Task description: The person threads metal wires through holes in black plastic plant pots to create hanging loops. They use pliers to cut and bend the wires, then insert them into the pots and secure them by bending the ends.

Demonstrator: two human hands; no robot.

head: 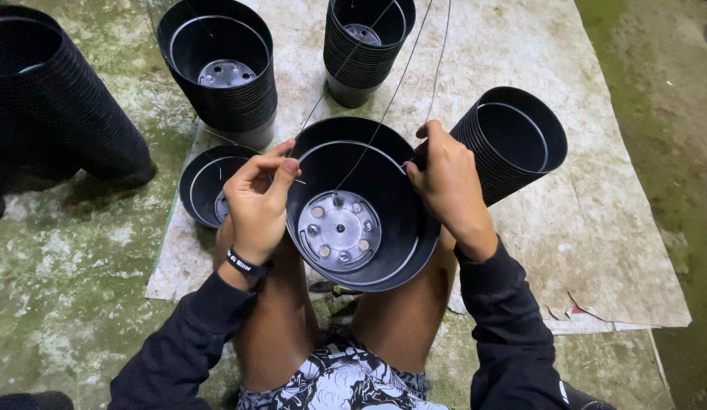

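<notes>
- A person sits with bare knees apart, dark sleeves on both arms, a black pot (359, 209) resting tilted on the thighs, its open mouth facing up.
- The left hand (256, 199), a black wristband below it, pinches a thin wire (366, 146) at the pot's left rim, fingertips pressed together.
- The right hand (445, 181) closes on the pot's right rim, thumb and fingers pinching the wire there.
- The wire crosses the pot's mouth and runs up, away from the person.
- A small black pot (204, 184) lies just left of the knees, at the near left corner of a worn sheet (596, 228).
- A stack of pots lying on its side (513, 140) rests on the sheet to the right.
- Two upright stacks (220, 64) stand toward the sheet's far edge.
</notes>
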